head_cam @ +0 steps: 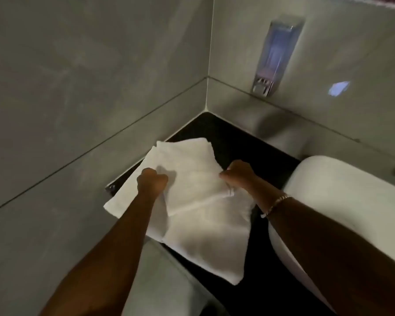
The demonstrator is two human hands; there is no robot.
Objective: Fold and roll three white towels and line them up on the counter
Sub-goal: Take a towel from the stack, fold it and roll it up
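White towels (203,236) lie in a loose overlapping pile on the black counter (233,137), set in the corner of two grey tiled walls. The top white towel (192,188) lies flat across the pile. My left hand (151,181) is closed into a fist on the left part of that top towel. My right hand (236,173) pinches the towel's right edge, where the cloth bunches up. A gold bracelet sits on my right wrist. How many towels are in the pile is hidden by the overlap.
A white basin (342,201) stands on the counter right of the towels. A chrome soap dispenser (276,55) hangs on the right wall above it. Grey tiled walls (89,87) close in on the left and back. The pile overhangs the counter's front-left edge.
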